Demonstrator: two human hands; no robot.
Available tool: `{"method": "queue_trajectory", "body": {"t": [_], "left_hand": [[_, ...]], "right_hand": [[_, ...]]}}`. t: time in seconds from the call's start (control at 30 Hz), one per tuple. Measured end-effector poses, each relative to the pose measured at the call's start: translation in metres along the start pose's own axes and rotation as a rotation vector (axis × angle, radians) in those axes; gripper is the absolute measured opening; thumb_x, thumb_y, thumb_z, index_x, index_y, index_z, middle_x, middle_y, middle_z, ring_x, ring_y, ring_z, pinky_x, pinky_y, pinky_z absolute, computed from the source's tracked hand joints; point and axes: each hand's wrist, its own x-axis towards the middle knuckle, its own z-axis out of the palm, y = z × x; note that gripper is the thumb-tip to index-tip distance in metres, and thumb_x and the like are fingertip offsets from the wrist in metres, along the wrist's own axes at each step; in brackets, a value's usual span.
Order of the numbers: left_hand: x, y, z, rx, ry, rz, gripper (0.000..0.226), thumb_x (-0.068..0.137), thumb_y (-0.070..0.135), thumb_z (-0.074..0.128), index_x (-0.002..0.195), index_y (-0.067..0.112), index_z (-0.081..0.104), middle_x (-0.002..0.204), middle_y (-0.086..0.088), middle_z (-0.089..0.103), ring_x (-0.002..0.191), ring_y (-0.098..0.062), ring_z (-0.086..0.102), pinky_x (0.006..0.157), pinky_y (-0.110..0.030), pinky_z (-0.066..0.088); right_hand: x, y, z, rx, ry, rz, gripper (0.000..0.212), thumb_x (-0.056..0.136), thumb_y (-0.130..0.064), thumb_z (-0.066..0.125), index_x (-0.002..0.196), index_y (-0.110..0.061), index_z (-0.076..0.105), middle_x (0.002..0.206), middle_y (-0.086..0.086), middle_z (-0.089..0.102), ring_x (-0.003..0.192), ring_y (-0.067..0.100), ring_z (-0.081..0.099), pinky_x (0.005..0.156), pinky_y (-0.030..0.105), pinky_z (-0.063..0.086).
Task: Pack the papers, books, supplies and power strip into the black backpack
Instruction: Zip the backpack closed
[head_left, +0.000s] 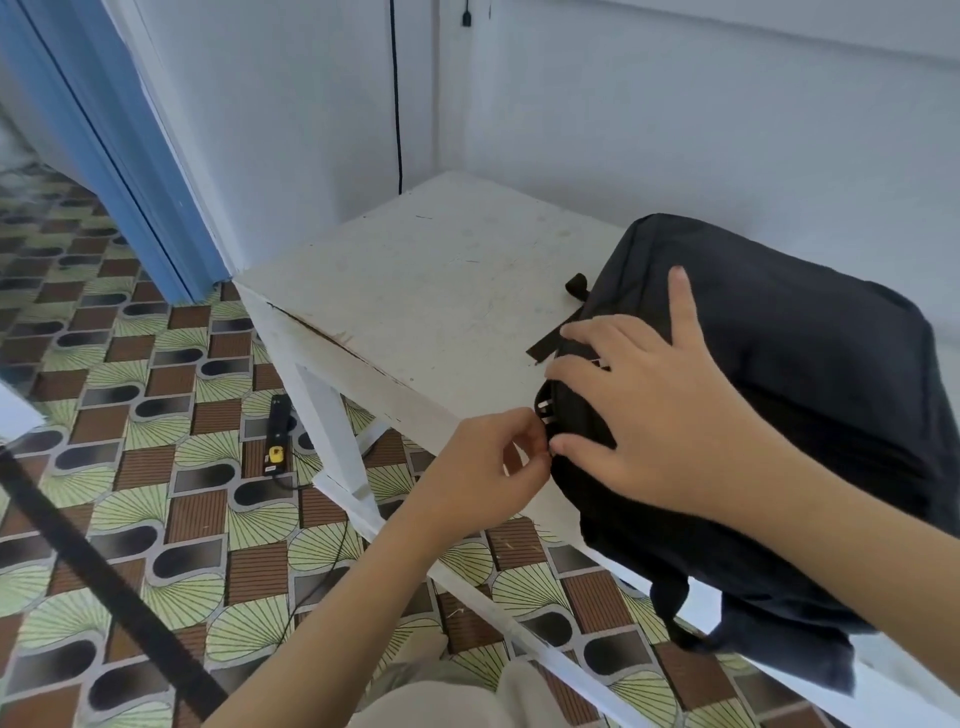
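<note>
My left hand (488, 467) pinched the zip (544, 410); my right hand (660, 415), flat, braced the black backpack (805, 389). Best pulled along the seam, I judged.

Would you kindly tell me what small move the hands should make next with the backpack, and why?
Probably the left hand draws the zipper along, since it pinches at the zipper edge of the backpack while the right hand lies flat on top, steadying it.

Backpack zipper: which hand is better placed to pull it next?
Left. The left hand pinches at the zipper pulls on the backpack edge; the right hand lies spread on top, steadying it.
</note>
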Motion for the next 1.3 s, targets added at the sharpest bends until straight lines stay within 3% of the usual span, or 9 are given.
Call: {"method": "queue_trajectory", "body": {"t": [0.07, 0.17, 0.4, 0.57, 0.77, 1.0, 1.3], "left_hand": [[-0.001, 0.000, 0.000, 0.126, -0.046, 0.046, 0.009, 0.088, 0.019, 0.050, 0.081, 0.016, 0.053, 0.069, 0.006, 0.057, 0.062, -0.015, 0.052, 0.058, -0.031, 0.046], [-0.002, 0.001, 0.001, 0.328, -0.092, 0.136, 0.012, 0.091, 0.020, 0.043, 0.080, 0.017, 0.046, 0.065, 0.001, 0.050, 0.059, -0.015, 0.047, 0.056, -0.033, 0.041], [-0.006, -0.005, -0.004, 0.225, 0.001, 0.222, 0.019, 0.090, 0.033, 0.042, 0.088, 0.023, 0.059, 0.072, 0.013, 0.057, 0.062, -0.013, 0.052, 0.056, -0.024, 0.043], [-0.015, -0.005, -0.006, 0.210, 0.155, 0.275, 0.020, 0.089, 0.026, 0.048, 0.079, 0.014, 0.060, 0.065, 0.010, 0.054, 0.060, -0.014, 0.050, 0.052, -0.022, 0.041], [-0.008, -0.010, -0.008, 0.275, 0.199, 0.310, 0.020, 0.090, 0.027, 0.047, 0.076, 0.014, 0.051, 0.063, 0.011, 0.046, 0.055, -0.014, 0.045, 0.049, -0.024, 0.039], [0.005, -0.024, -0.009, 0.280, 0.279, 0.278, 0.020, 0.089, 0.015, 0.057, 0.076, 0.021, 0.042, 0.063, 0.020, 0.036, 0.054, -0.005, 0.042, 0.053, -0.008, 0.034], [0.045, -0.033, -0.013, 0.303, 0.257, 0.262, 0.021, 0.090, 0.011, 0.057, 0.076, 0.015, 0.042, 0.061, 0.016, 0.037, 0.050, -0.005, 0.036, 0.054, -0.010, 0.035]], "right_hand": [[-0.010, -0.005, 0.004, -0.088, 0.044, 0.027, 0.049, 0.072, -0.050, 0.066, 0.106, -0.015, 0.068, 0.124, 0.014, 0.059, 0.118, 0.034, 0.054, 0.108, 0.066, 0.002], [-0.021, -0.011, 0.010, -0.149, 0.060, 0.089, 0.054, 0.070, -0.052, 0.068, 0.106, -0.012, 0.068, 0.130, 0.017, 0.055, 0.123, 0.037, 0.049, 0.107, 0.066, -0.001], [-0.034, -0.018, 0.027, -0.182, 0.086, 0.187, 0.071, 0.065, -0.061, 0.070, 0.118, -0.014, 0.065, 0.143, 0.018, 0.044, 0.129, 0.040, 0.042, 0.105, 0.066, -0.008], [-0.036, -0.023, 0.042, -0.178, 0.154, 0.222, 0.049, 0.075, -0.049, 0.069, 0.113, -0.017, 0.068, 0.144, 0.016, 0.044, 0.130, 0.037, 0.042, 0.107, 0.065, -0.008], [-0.032, -0.025, 0.052, -0.249, 0.261, 0.141, 0.028, 0.079, -0.035, 0.069, 0.093, -0.012, 0.075, 0.142, 0.010, 0.047, 0.128, 0.034, 0.047, 0.105, 0.066, -0.003], [-0.034, -0.024, 0.056, -0.257, 0.320, 0.121, 0.020, 0.078, -0.029, 0.068, 0.085, -0.011, 0.075, 0.143, 0.007, 0.046, 0.132, 0.031, 0.034, 0.104, 0.067, -0.002], [-0.035, -0.022, 0.054, -0.241, 0.357, 0.116, 0.018, 0.076, -0.029, 0.071, 0.081, -0.014, 0.077, 0.142, 0.006, 0.048, 0.133, 0.031, 0.030, 0.103, 0.068, 0.000]]}}
